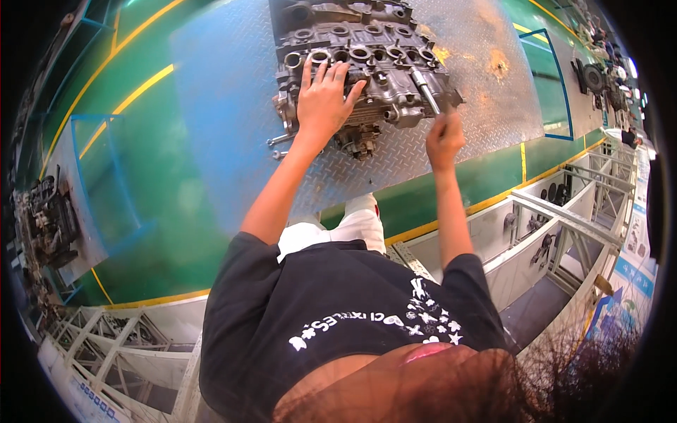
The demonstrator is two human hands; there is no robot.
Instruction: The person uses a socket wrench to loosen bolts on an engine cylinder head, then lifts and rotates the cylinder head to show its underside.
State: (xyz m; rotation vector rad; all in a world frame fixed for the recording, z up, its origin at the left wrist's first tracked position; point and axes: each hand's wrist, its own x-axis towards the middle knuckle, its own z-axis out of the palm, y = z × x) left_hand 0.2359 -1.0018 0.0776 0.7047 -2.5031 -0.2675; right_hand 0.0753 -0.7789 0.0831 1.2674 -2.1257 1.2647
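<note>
Engine part: dark metal engine assembly [391,88] with a row of round openings, lying on the upper middle of the worktop [486,113], its top end cut off by the picture's edge.
Left hand: [326,102] laid palm down on the near left part of the engine assembly, fingers spread and gripping nothing, hiding the metal beneath.
Right hand: [446,139] curled closed at the near end of a shiny steel rod tool [424,92], whose far end meets the engine assembly; blur hides exactly how it is held.
Worktop: patterned metal plate, bluish on its left, with yellow-brown stains [498,63] on its right.
Beside the engine: two shiny metal rods [279,140] poking out on the left, just below the left wrist.
Floor: green [166,233], crossed by yellow lines [141,92].
Far left: second engine [49,218] near a blue frame [120,180].
Far right: another blue frame [568,92] and a black wheel-like part [592,79].
Low racks: pale shelving [564,222] holding dark parts [546,243].
Blocking the view: hair [585,359] across the lower right corner.
</note>
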